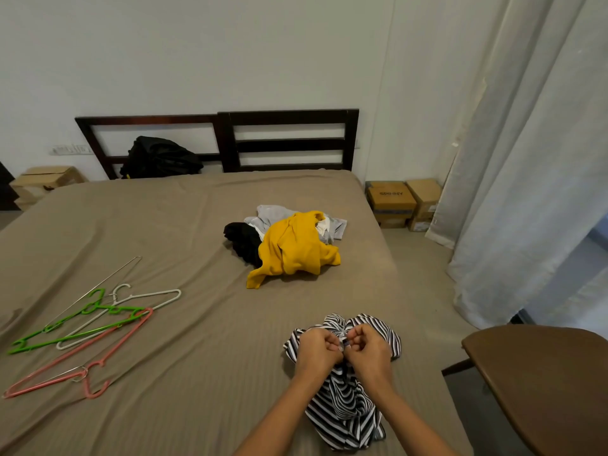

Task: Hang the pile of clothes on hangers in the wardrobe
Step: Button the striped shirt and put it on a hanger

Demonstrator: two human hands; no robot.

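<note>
A black-and-white striped garment (345,409) lies bunched at the near edge of the bed. My left hand (317,352) and my right hand (368,352) are side by side on top of it, both with curled fingers pinching its fabric. Farther up the bed lies a pile of clothes (289,245): a yellow top over black, grey and white pieces. On the left of the bed lie several hangers: a green one (79,324), a white one (144,297), a pink one (82,363) and a thin wire one (98,287). No wardrobe is in view.
The bed (164,357) has a tan sheet and a dark headboard (289,143) with a black bag (158,158) against it. Cardboard boxes (404,202) stand on the floor at right, another box (46,182) at left. Pale curtains (543,159) hang right; a brown chair (543,380) is near right.
</note>
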